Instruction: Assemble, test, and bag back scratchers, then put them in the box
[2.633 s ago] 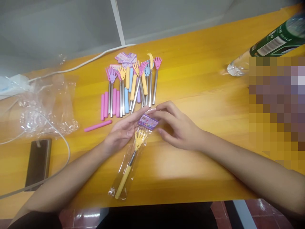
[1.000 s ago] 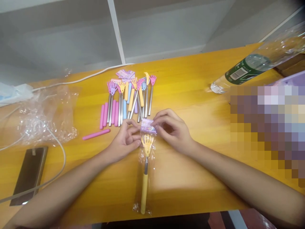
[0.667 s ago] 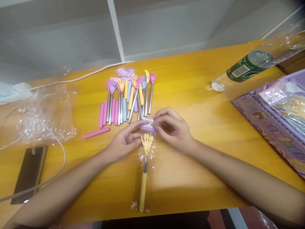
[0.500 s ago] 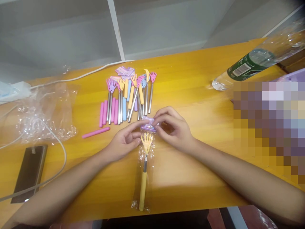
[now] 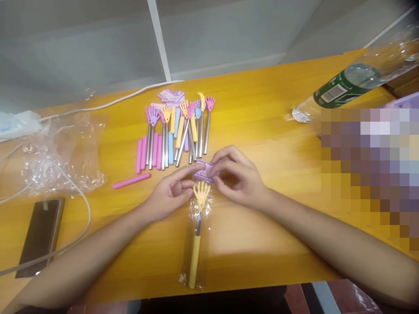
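A yellow back scratcher (image 5: 195, 257) with a hand-shaped head and a short metal shaft lies in a clear plastic bag (image 5: 203, 244), its head pointing away from me. At the bag's top end is a small purple printed card (image 5: 204, 174). My left hand (image 5: 172, 192) is at the left side of this end, index finger stretched onto the card and thumb beside the scratcher's head, the other fingers curled at the bag's edge. From the right, my right hand (image 5: 240, 176) pinches the card's right edge between thumb and fingers.
Beyond my hands lie several hand-headed metal rods (image 5: 164, 144) and coloured handle tubes (image 5: 140, 155), with purple cards (image 5: 172, 97) behind. Clear plastic bags (image 5: 65, 157), a white cable (image 5: 88, 209) and a dark phone-like slab (image 5: 41, 237) are left. A bottle (image 5: 340, 87) lies right.
The lower end of the bagged back scratcher has swung slightly left. The fingers of my right hand have shifted a little on the purple card, showing more of it.
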